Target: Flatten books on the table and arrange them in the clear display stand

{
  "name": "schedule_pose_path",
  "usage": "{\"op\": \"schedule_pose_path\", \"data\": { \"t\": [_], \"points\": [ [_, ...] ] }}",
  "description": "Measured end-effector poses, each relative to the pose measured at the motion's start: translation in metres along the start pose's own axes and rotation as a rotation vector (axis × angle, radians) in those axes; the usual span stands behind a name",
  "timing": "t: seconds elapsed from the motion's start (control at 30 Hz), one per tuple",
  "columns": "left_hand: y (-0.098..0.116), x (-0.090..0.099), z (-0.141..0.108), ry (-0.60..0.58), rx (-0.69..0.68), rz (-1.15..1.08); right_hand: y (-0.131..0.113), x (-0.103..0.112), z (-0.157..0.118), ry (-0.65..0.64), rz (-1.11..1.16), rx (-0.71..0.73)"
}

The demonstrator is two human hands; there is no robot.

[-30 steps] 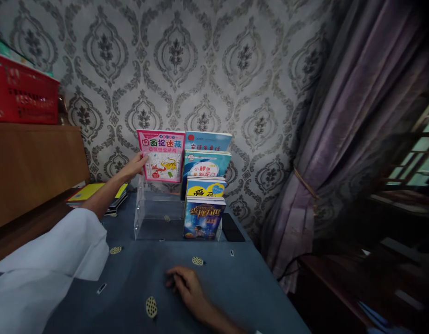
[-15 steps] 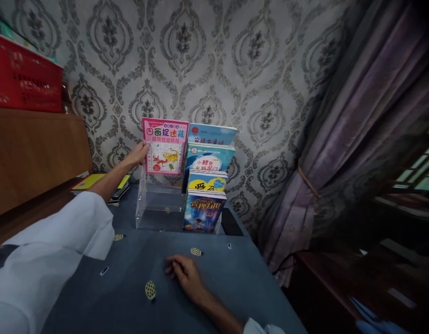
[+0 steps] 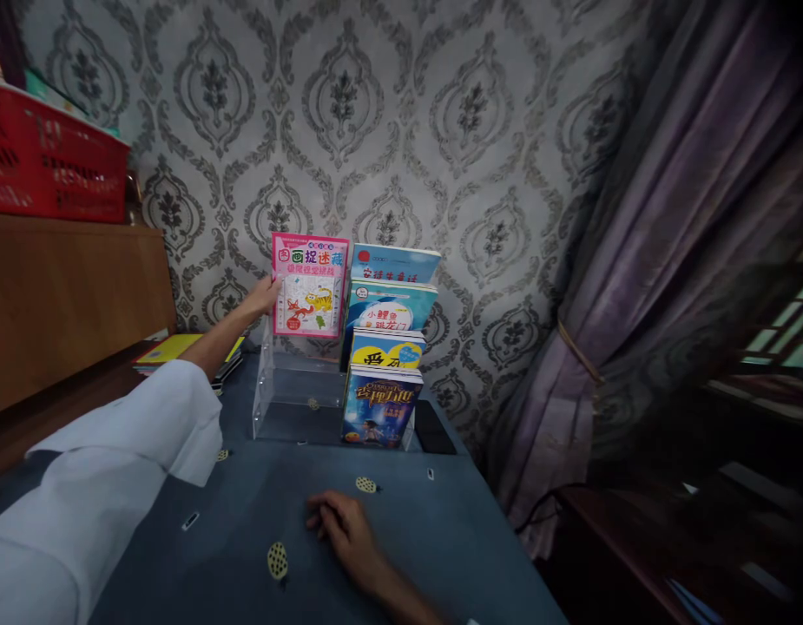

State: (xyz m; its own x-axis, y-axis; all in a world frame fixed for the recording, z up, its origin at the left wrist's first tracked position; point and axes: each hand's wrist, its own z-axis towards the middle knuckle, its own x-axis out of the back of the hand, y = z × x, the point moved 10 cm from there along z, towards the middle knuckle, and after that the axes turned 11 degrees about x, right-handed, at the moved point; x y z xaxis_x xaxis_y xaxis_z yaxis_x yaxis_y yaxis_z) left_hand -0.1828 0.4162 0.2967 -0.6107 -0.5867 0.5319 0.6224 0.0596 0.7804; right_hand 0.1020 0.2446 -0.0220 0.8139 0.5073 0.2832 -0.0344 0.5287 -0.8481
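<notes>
A pink picture book (image 3: pixel 311 286) stands upright in the upper left part of a clear stepped rack (image 3: pixel 263 391). My left hand (image 3: pixel 266 295) grips its left edge. On the rack's right side stand a light blue book (image 3: pixel 396 263), a teal book (image 3: pixel 391 305), a yellow and blue book (image 3: pixel 388 349) and a dark blue book (image 3: pixel 380 408), each lower and nearer than the one behind. My right hand (image 3: pixel 342 525) rests on the blue tablecloth (image 3: pixel 232 555) in front of the rack, its fingers loosely curled, and what they hold, if anything, is hidden.
Behind the left arm lies a stack of books with a yellow cover (image 3: pixel 170 349). A red basket (image 3: pixel 55 161) sits on a wooden cabinet (image 3: pixel 69 304) at the left. A dark flat object (image 3: pixel 433 427) lies right of the rack. Purple curtains (image 3: pixel 622 286) hang at the right.
The whole view has tilted up slightly, so the rack and table sit lower. The pink book looks slightly more upright, and my left hand still holds it. My right hand stays on the table.
</notes>
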Motion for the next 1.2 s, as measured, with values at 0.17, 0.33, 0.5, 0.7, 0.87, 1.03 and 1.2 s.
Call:
{"op": "schedule_pose_path", "data": {
  "t": [0.17,0.33,0.5,0.7,0.87,1.03,1.2],
  "points": [
    [-0.003,0.001,0.006,0.049,0.014,0.033,-0.006,-0.001,0.002,-0.016,-0.012,0.014],
    [-0.005,0.0,0.009,0.049,0.019,0.048,-0.012,0.0,0.0,-0.032,-0.019,0.002],
    [-0.006,-0.002,0.013,0.013,0.022,0.058,-0.013,0.001,-0.001,-0.045,-0.027,0.002],
    [-0.009,-0.004,0.017,-0.012,0.024,0.066,-0.011,0.0,-0.002,-0.048,-0.047,-0.007],
    [-0.013,-0.005,0.021,-0.007,0.026,0.08,-0.016,0.001,0.0,-0.048,-0.073,0.012],
    [-0.044,0.01,0.018,0.057,0.053,0.154,-0.021,0.002,0.002,-0.058,-0.096,0.047],
    [-0.121,0.031,-0.009,0.094,0.118,0.393,-0.023,0.001,-0.002,-0.06,-0.09,0.021]
  ]
}}
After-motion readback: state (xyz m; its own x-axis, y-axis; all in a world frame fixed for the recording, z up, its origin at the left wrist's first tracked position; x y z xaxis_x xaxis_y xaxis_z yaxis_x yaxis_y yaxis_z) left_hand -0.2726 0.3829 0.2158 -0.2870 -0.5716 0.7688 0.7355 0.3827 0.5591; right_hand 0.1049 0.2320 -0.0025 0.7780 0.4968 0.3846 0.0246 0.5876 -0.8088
